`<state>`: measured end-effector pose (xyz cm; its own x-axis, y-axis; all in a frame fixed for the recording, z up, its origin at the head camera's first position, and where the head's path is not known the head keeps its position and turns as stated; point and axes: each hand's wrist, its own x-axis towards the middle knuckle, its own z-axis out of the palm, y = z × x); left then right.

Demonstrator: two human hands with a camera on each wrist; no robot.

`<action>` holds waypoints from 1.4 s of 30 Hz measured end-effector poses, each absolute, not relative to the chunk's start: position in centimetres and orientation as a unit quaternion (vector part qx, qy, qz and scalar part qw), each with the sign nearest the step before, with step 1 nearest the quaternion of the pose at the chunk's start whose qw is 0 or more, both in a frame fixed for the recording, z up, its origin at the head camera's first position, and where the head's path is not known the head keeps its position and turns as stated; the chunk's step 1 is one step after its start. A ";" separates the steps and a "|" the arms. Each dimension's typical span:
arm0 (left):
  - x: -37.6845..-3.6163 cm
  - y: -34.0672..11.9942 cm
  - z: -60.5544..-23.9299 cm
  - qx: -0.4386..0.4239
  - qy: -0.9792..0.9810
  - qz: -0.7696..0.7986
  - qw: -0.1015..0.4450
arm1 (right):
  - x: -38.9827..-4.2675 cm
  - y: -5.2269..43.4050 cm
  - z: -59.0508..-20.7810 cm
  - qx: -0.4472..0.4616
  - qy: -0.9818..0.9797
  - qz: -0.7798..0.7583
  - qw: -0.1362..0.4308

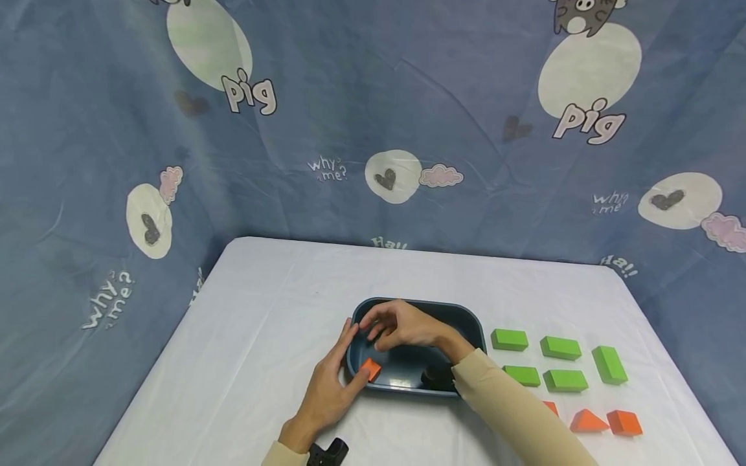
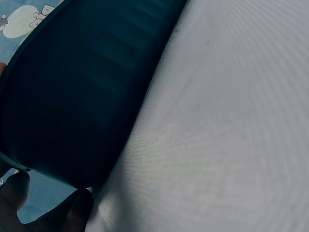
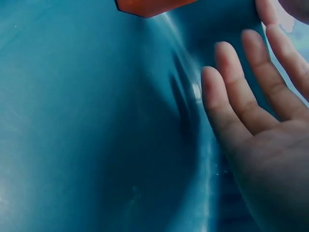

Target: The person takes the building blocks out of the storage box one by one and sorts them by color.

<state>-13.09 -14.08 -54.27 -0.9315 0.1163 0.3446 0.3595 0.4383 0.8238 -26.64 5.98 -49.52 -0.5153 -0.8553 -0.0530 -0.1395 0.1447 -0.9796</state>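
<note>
A dark blue tray (image 1: 402,362) stands on the white table, its inside also filling most of the right wrist view. At its left end, my left hand (image 1: 326,388) lies with straight fingers along the outer wall. The left thumb reaches the front left corner and overlaps an orange block (image 1: 372,367) lying inside. My right hand (image 1: 410,323) hangs over the left part of the tray with relaxed fingers and nothing in them. Its fingertips come right up to the left wall, close to the left fingertips. In the right wrist view the orange block (image 3: 152,6) shows at the top.
Several green blocks (image 1: 561,348) lie in rows to the right of the tray. In front of them are an orange triangular block (image 1: 588,421), an orange block (image 1: 625,422) and another orange piece (image 1: 550,407) partly behind the right sleeve. A patterned blue cloth (image 1: 291,181) hangs behind the table.
</note>
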 end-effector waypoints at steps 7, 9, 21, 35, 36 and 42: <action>-13.3 -14.2 -54.4 -0.137 -0.849 -0.494 0.127 | -26.6 5.6 -49.7 -0.404 0.671 -0.498 0.373; -13.3 -14.2 -54.3 -0.142 -0.850 -0.490 0.130 | -26.6 5.5 -49.7 -0.412 0.668 -0.489 0.382; -13.0 -14.0 -54.2 -0.133 -0.843 -0.509 0.109 | -26.2 5.5 -50.5 -0.436 0.685 -0.428 0.396; -13.0 -14.0 -54.4 -0.142 -0.836 -0.517 0.117 | -25.6 5.3 -50.1 -0.434 0.692 -0.397 0.419; -13.0 -14.0 -54.5 -0.141 -0.836 -0.517 0.116 | -25.6 5.3 -50.1 -0.435 0.695 -0.393 0.417; -13.1 -13.9 -54.6 -0.142 -0.835 -0.519 0.115 | -25.7 5.4 -50.1 -0.440 0.708 -0.379 0.402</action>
